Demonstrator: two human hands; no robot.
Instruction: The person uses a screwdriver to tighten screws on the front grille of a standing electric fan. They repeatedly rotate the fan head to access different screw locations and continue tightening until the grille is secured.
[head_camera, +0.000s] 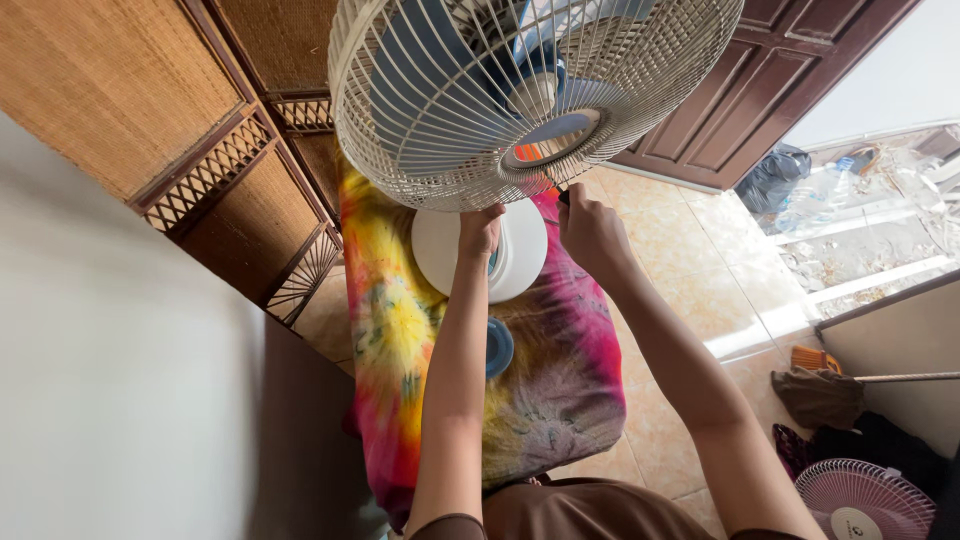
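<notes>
Gripping the fan's neck, the left hand (481, 230) steadies it while the right hand (590, 228) pinches a dark tool beneath the still-closed fan guard (520, 90); blades stay caged above the round base (440, 250).

A fan (520, 95) is standing on a cloth-draped counter (560, 400), its grille tilting toward the camera above its round base (445, 250). The left hand (480, 230) is resting in front of that base, just under the grille's lower rim; the right hand (592, 232) is sitting just to its right, also beneath the rim. A small round disc (499, 347) is lying on the cloth nearer the person. A woven screen (220, 140) is standing left of the counter, a door (770, 90) behind on the right. A second fan (865, 500) is lying on the floor at lower right.
</notes>
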